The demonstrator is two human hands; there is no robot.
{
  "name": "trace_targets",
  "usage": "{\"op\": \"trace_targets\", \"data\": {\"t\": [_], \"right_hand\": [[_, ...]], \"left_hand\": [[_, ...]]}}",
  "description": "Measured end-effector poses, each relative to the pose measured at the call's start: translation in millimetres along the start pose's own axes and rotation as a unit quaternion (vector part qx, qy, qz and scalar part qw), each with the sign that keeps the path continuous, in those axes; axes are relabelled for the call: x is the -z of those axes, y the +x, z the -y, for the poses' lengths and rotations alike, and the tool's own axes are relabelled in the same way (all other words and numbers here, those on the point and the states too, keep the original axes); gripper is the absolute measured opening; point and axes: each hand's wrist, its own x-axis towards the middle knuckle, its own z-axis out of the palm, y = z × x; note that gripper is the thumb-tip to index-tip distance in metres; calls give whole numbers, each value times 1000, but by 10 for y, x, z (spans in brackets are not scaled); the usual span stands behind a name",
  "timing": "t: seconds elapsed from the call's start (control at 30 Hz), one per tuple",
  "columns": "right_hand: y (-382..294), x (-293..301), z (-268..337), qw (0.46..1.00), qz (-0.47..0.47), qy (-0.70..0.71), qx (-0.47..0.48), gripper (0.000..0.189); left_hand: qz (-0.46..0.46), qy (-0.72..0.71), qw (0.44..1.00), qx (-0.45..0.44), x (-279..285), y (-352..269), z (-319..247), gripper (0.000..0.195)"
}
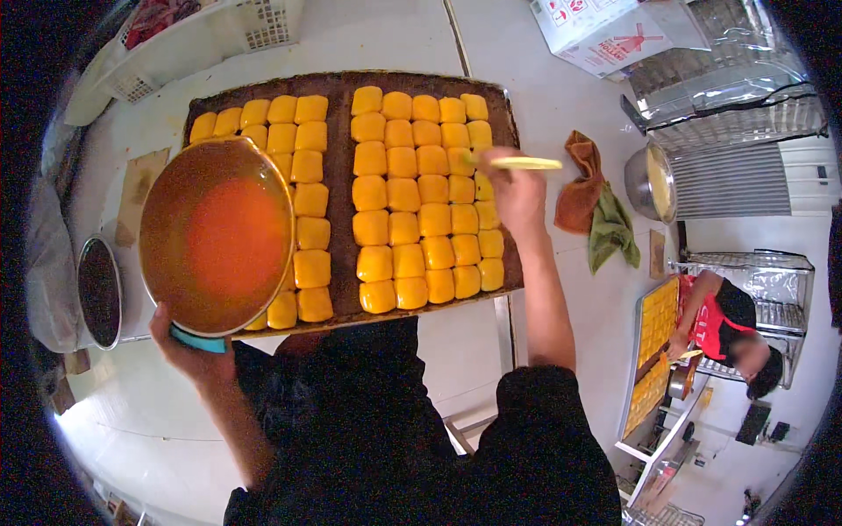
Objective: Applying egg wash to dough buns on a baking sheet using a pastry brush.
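Note:
My left hand [191,348] grips the teal handle [198,338] of a round pan [164,181]. Orange liquid [235,237], likely egg wash, pools inside it. The pan is held over the left part of a dark baking tray [341,197], hiding many of the buns there. Two blocks of glossy yellow buns [434,219] fill the tray in close rows. Over the right block's outer columns, my right hand [516,194] holds a brush by its pale yellow handle [529,163]. Its tip is blurred against the buns, so contact is unclear.
Brown [579,187] and green [613,230] cloths lie right of the tray, near a steel bowl [648,184]. A white crate [217,43] and printed carton [602,36] stand behind. Left is a dark-filled container [99,292]. A co-worker [717,329] brushes another tray [646,361].

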Motion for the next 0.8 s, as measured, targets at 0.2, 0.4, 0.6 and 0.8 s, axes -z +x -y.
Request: {"op": "trace_targets", "data": {"t": [0.2,0.4,0.6,0.8], "right_hand": [[-128,297,202,956,264,43,-120,17],[885,-252,-313,1000,3,13,-23,15],[785,-266,-383,996,90,3,1,13],[782,-397,-527,970,25,186,-155,13]], "left_hand": [[-21,2,998,-55,69,28,-70,51],[-38,5,998,-50,31,120,-98,48],[-59,26,996,-59,-12,135,-103,46],[-40,8,998,-43,71,262,-87,45]]}}
